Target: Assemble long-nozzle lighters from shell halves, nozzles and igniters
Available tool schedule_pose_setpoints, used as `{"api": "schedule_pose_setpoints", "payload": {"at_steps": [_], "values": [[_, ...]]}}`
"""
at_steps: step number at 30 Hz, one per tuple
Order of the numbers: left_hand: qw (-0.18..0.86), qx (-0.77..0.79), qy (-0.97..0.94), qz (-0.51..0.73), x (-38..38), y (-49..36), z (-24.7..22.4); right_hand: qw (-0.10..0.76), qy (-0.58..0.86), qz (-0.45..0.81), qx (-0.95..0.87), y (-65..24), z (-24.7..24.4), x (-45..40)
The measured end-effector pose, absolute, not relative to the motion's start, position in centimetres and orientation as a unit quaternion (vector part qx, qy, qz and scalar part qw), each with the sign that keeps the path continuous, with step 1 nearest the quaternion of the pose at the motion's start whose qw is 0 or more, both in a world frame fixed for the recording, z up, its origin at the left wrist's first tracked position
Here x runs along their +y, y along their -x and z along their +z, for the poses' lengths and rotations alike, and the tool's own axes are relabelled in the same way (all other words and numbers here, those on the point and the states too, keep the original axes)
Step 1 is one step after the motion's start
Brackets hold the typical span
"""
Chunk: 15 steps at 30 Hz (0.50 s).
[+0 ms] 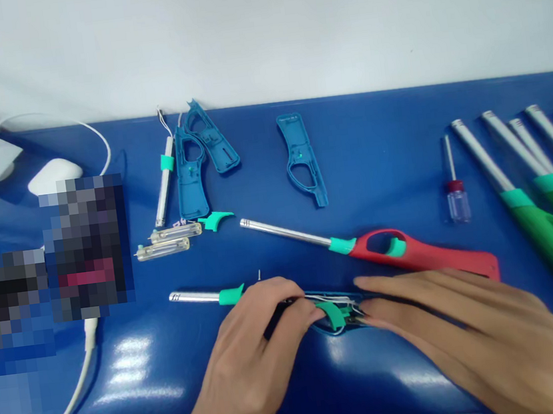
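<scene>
At the front of the table lies an opened gas lighter, its silver tube (194, 297) pointing left out of a green collar (231, 296). My left hand (254, 351) grips it beside the collar, thumb and fingertips at the green trigger (333, 315). White wires (335, 299) run along the inside of its blue half-shell. My right hand (461, 318) is closed on the rear part, fingertips pinching at the parts behind the trigger. The handle's rear is hidden under this hand. Just behind my left hand a small screw (259, 275) stands on the table.
A red lighter (423, 255) lies behind my hands. Farther back are blue half-shells (303, 156), a loose tube (165, 183), clear fuel tanks (163, 248) and a green trigger piece (215, 220). A screwdriver (458, 201) and several green lighters (535, 222) lie right; cables (89, 344) left.
</scene>
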State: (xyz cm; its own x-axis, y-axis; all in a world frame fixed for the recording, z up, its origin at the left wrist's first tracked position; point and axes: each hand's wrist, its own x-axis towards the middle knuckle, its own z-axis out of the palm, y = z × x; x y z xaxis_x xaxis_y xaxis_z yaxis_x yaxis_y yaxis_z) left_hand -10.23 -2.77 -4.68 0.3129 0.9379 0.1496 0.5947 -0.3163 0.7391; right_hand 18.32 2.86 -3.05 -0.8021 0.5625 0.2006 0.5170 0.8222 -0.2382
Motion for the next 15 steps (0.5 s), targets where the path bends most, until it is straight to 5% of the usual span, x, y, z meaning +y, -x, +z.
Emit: {"api": "schedule_pose_setpoints", "payload": {"at_steps": [15], "values": [[0.296, 0.519, -0.714, 0.366, -2.2, 9.6, -5.0, 0.135, 0.303, 0.086, -0.940, -18.6, -3.4, 2.8]]}}
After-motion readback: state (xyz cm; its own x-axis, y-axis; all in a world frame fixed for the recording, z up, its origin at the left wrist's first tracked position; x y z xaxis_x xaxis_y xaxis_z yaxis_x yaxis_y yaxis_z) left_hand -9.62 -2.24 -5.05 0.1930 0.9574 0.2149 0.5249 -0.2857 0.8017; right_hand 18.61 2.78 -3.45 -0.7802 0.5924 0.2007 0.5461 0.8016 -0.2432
